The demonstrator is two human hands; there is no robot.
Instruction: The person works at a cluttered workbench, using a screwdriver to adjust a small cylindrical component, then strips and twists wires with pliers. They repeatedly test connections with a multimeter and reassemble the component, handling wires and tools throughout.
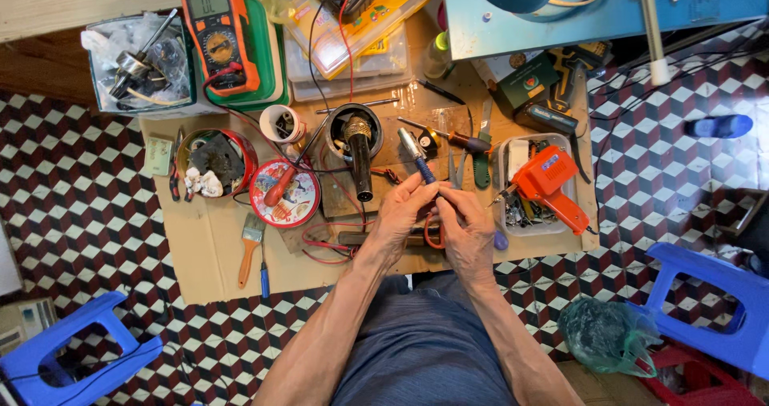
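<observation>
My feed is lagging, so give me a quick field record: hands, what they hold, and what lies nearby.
left hand: holds blue-handled, silver-tipped pen-shaped tool, tip pointing away
right hand: fingers meet the left hand's at the tool; its own hold unclear
surface: brown cardboard sheet
right of hands: orange pistol-shaped tool in clear tray
far left: orange multimeter

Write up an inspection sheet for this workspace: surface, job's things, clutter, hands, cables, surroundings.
Surface: cardboard sheet on a checkered tile floor.
Job's things: blue-handled tool, silver tip pointing up and away.
Clutter: orange multimeter, orange glue gun in a clear tray, red tin, paintbrush, screwdriver.
Hands: left hand grips the tool; right hand fingers meet it at the handle.
Cables: red lead looped by the left wrist.
Surroundings: blue stools, green bag.
</observation>
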